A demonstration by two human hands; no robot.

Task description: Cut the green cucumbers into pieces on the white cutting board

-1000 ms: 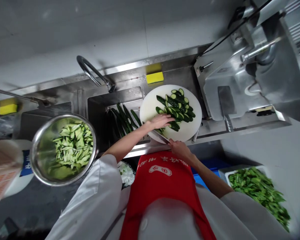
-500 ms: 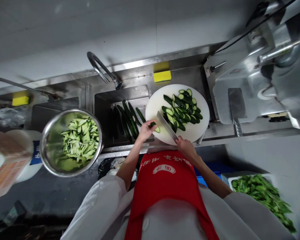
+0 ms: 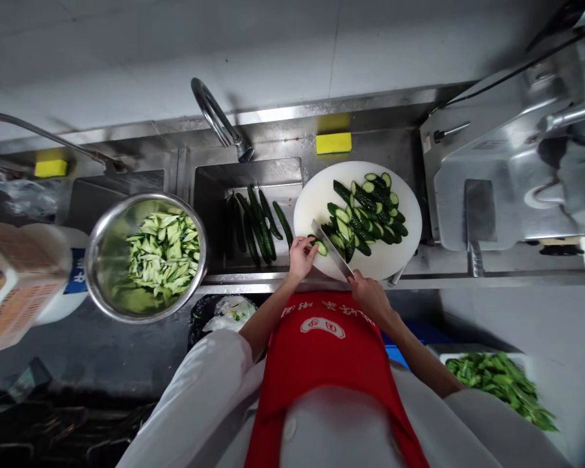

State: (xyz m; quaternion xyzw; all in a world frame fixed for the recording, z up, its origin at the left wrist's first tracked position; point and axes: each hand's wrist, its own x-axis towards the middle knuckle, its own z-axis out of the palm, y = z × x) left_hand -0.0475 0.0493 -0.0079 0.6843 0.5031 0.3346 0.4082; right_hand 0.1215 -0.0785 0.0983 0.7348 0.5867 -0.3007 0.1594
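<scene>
My right hand (image 3: 369,296) is closed on the handle of a knife (image 3: 332,252), whose blade slants over the round white cutting board (image 3: 305,211). Left of the blade, my left hand (image 3: 302,257) has its fingers closed on a short cucumber piece (image 3: 320,247) with a pale cut face, at the board's left edge. Cut cucumber pieces (image 3: 365,220) are heaped on the board, right of the blade. Several whole cucumbers (image 3: 257,227) lie in the sink to the left. Sliced cucumber (image 3: 166,250) fills part of a steel bowl (image 3: 97,286) farther left.
A tap (image 3: 217,117) arches over the sink (image 3: 209,195). One yellow sponge (image 3: 333,143) lies behind the board, another (image 3: 51,168) at the far left. A second cleaver (image 3: 480,211) rests on the right. Leafy greens (image 3: 504,383) fill a container at lower right.
The view has shifted, so the board and sink appear farther right. The knife blade now lies closer to the cucumber piece in my left hand, with its tip lower on the board.
</scene>
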